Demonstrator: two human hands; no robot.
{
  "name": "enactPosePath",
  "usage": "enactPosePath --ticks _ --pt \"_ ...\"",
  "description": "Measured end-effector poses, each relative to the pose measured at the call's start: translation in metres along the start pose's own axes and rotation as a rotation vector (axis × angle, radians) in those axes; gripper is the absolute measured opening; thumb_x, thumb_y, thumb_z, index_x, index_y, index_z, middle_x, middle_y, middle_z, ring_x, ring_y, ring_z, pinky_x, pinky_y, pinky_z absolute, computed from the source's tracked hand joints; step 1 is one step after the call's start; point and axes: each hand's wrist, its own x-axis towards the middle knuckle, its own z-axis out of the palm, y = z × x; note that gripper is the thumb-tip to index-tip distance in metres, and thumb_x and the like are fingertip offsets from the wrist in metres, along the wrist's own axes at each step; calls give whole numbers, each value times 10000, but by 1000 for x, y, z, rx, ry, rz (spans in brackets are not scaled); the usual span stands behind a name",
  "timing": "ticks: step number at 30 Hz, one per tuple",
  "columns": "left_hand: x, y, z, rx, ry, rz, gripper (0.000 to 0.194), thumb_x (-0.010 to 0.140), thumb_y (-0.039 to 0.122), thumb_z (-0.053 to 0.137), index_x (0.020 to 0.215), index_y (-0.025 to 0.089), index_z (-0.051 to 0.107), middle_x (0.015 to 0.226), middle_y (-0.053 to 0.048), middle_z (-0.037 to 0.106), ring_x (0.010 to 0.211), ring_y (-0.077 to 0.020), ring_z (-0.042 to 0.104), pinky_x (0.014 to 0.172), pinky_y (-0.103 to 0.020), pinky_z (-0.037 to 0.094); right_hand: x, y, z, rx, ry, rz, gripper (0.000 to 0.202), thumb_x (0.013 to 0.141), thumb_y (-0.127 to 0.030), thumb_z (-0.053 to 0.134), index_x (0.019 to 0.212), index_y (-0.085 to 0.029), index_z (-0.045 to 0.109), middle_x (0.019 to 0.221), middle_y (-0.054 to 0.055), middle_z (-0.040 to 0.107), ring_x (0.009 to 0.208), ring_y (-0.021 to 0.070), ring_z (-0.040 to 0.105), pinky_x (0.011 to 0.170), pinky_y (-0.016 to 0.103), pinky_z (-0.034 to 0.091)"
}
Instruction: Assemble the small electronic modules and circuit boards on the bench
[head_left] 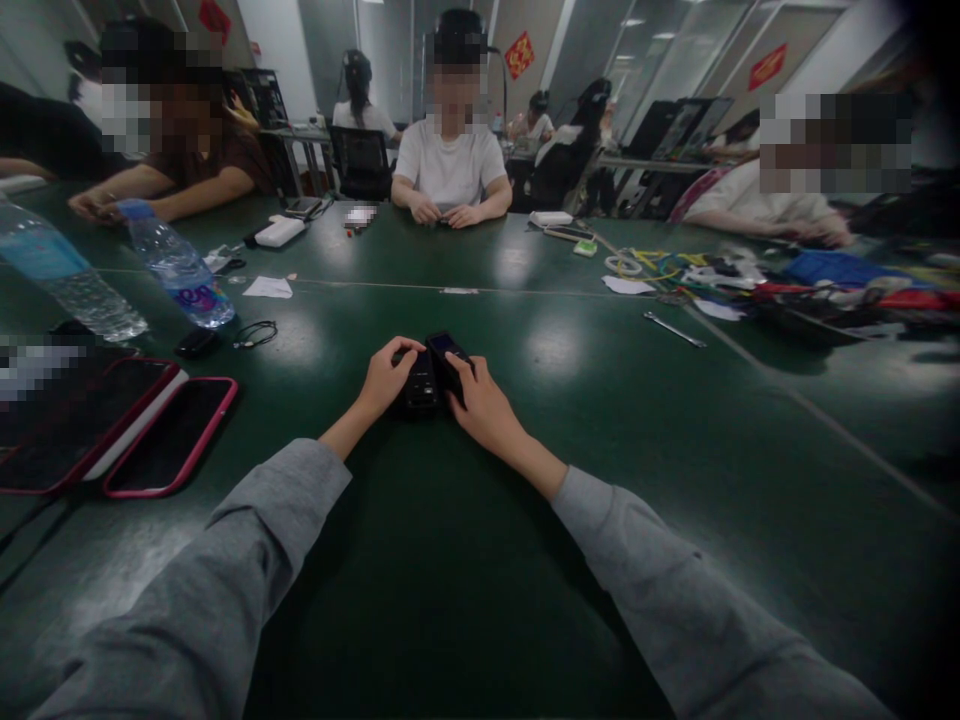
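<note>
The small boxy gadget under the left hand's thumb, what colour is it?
The small boxy gadget is black; the head view shows it best.

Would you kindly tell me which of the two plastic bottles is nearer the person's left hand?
The bottle with purple on its label is nearer the left hand; the other bottle, labelled light blue, is farther off, at the picture's left edge.

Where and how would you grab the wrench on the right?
Probably mid-shaft on the wrench, pinched across its width from above, on the near side. It's long, slim and lies flat at a slant, nothing across the shaft; the cable pile sits beyond it. The right hand is nearer, but it's on a dark handheld device.
</note>
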Motion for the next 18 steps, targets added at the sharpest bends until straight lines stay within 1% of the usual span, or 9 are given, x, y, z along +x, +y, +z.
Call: enactPosePath --ticks 4,10,18 --pt "0 0 1 10 2 0 149 864 225 501 908 194 640 993 -36 668 941 -164 610 863 -325 483 0 0 0 -1 7 -9 605 870 -204 486 1438 -204 278 1278 163 389 1026 262 556 857 444 536" --pt "0 1 0 -1 0 2 149 864 226 500 908 194 639 984 -37 668 927 -163 615 853 -325 489 -1 1 0 1 1 0 610 874 -219 486 1445 -213 272 1283 161 387 1003 261 562 820 435 551" --pt "0 0 1 16 8 4 147 863 227 503 904 198 641 985 -34 670 938 -166 613 869 -336 490 0 0 -1 9 -10 2 606 874 -226 494 1442 -198 284 1294 169 386 989 260 570 810 422 558"
